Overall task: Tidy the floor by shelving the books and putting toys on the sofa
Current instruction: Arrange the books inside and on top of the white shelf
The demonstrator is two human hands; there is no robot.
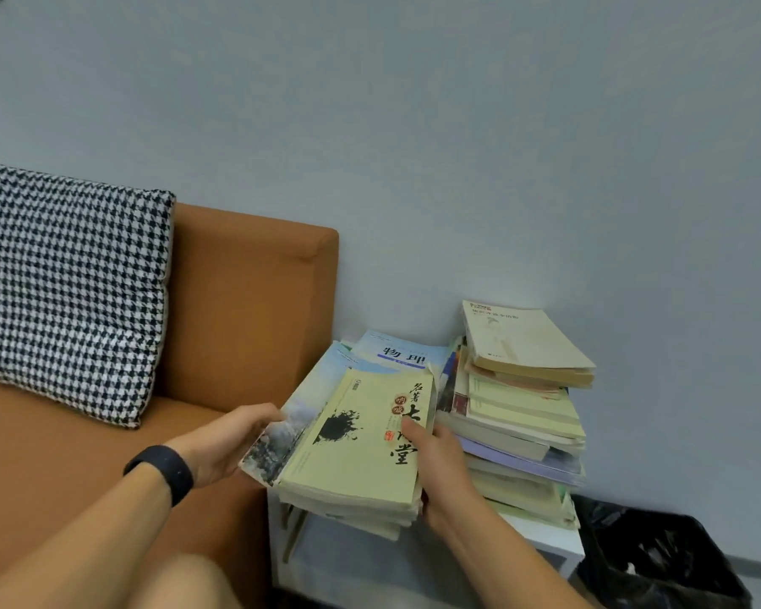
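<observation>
Left hand [225, 441] and right hand [436, 468] grip a stack of books [352, 454] on the white shelf [545, 542]; orange sofa [247, 301] beside.

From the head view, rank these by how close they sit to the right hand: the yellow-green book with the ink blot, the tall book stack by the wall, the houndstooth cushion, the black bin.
1. Yellow-green book: the right hand grips its right edge.
2. Tall book stack: just right of the hand.
3. Black bin: lower right, past the stack.
4. Houndstooth cushion: far left on the sofa.
</observation>
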